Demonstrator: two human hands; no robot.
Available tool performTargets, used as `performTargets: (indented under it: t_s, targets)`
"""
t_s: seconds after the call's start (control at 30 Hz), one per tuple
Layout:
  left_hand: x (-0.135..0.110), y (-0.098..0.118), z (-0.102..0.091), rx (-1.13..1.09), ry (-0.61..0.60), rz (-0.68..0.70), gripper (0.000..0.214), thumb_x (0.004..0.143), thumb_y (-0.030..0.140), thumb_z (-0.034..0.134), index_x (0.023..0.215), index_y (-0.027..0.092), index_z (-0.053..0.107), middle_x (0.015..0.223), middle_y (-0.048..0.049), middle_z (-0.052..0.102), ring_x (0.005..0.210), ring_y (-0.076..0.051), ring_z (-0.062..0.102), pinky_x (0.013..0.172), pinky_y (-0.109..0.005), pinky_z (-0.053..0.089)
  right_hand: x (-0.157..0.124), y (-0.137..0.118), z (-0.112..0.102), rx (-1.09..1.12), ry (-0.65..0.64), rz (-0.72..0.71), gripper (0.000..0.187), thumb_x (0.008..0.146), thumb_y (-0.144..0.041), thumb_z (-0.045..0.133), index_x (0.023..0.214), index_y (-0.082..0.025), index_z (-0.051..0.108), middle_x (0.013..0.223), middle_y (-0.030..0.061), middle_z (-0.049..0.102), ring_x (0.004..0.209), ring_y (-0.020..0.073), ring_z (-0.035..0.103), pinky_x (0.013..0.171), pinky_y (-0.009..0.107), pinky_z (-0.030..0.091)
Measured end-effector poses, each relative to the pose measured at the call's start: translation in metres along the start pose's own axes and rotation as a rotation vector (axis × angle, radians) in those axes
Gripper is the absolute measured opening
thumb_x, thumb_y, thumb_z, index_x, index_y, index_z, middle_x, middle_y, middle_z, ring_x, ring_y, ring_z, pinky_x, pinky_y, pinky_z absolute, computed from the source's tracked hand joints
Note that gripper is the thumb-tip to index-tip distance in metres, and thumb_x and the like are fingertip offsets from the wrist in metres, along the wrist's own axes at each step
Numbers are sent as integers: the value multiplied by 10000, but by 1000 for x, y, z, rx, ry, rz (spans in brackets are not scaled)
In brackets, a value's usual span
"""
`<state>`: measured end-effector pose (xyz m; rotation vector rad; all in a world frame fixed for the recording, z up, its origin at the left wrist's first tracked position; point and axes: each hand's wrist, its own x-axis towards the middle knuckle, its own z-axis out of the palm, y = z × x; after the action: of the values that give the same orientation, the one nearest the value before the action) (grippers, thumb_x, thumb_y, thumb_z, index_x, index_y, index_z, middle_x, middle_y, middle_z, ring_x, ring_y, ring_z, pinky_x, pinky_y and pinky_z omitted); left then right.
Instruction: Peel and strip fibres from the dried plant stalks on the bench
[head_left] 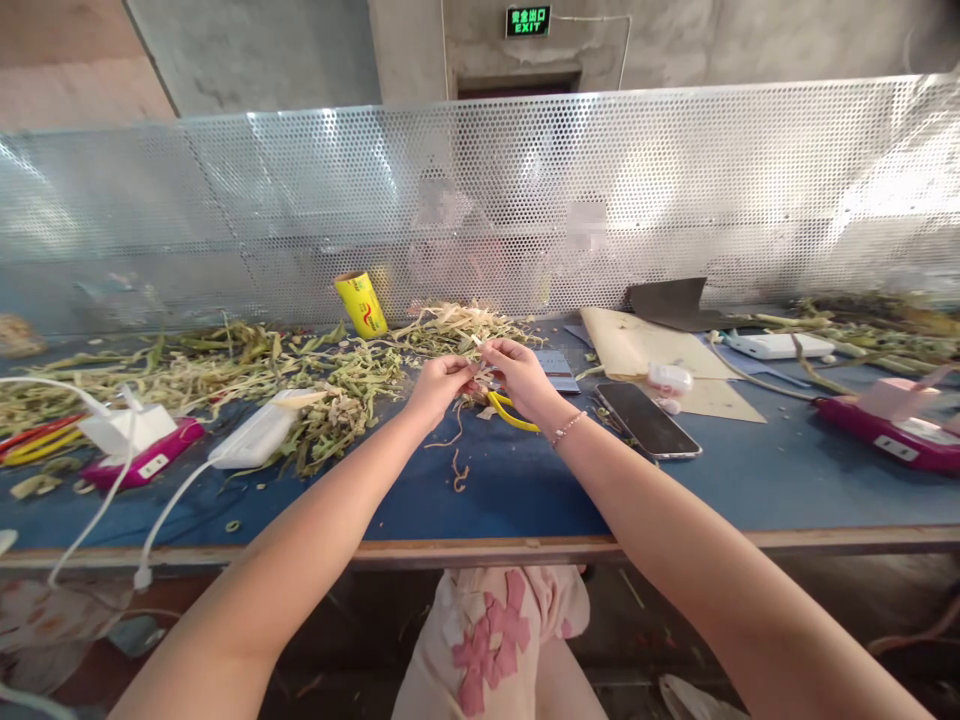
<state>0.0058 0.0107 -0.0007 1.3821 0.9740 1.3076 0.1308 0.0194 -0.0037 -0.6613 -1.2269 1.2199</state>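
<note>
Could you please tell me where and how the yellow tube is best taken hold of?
Probably around the middle of the yellow tube, coming from the front. It stands near upright, leaning slightly left, and its round wall is bare there, while dried plant material lies about its base and the perforated panel rises behind.
</note>
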Motion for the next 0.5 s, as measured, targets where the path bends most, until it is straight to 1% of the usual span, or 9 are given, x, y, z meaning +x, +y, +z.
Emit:
performTargets:
  t_s: [0.13,0.27,0.37,0.5]
  targets:
    - [1,0,-1,10,25,-9,275,496,292,742,626,129,562,514,29,557,477,-72,502,516,-210,401,0,-2,-4,-115,-82,13,218,592,-354,658,613,-156,568,615,-24,548,584,68,459,579,226,367]
    - [1,1,-1,50,13,5,219,525,243,716,636,132,563,508,36,549,482,-72,501,519,-206,398,3,-2,-6,-152,-120,-7,177,571,-281,668,616,-156,551,597,-30,547,589,73,482,609,238,378]
    - [0,1,-1,57,18,6,152,564,208,670,644,137,562,512,41,540,487,-72,501,527,-205,400,4,-2,-7,-143,-108,10,226,541,-243,688,671,-164,520,597,-51,529,576,66,483,586,228,371]
    - [0,2,1,42,21,-15,64,592,166,602,626,139,555,510,41,525,478,-71,488,532,-209,401,3,-1,-7,-162,-110,49,287,524,-262,706,703,-169,502,580,-70,493,535,53,447,538,217,348]
